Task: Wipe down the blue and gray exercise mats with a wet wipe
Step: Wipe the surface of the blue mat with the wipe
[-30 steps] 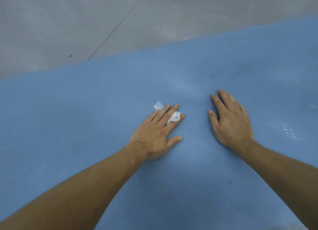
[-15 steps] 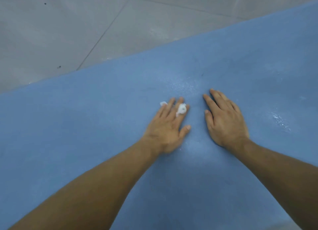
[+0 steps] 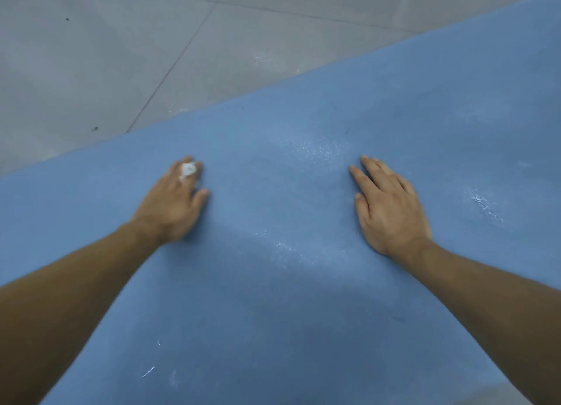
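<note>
**Two hands down on one blue mat, wipe in the left**

One blue exercise mat (image 3: 303,313) fills most of the head view, running slantwise from lower left to upper right. Two bare forearms reach onto it, and both hands lie palm-down on its surface, well apart from each other.

The left hand (image 3: 174,204) has the one wet wipe (image 3: 188,169), a small white crumpled wad, pinched between two of its fingers near the tips. The wad pokes up above the fingers, and how much of it lies under the hand cannot be told. The thumb lies out to the side, touching the mat. This hand sits near the mat's far edge.

The right hand (image 3: 388,210) holds nothing. Its fingers are straight and close together, flat against the mat and pointing up and to the left.

Three pale glistening patches show on the mat (they look like moisture): one between and beyond the two hands (image 3: 315,149), one nearer the camera between the wrists (image 3: 291,250), and one to the right of the right hand (image 3: 485,204). Two thin white shreds (image 3: 147,372) lie on the mat low in the view, beside the left forearm.

Beyond the mat's far edge is a gray tiled floor (image 3: 121,55), with two joint lines meeting near the top and two small dark specks on it.
</note>
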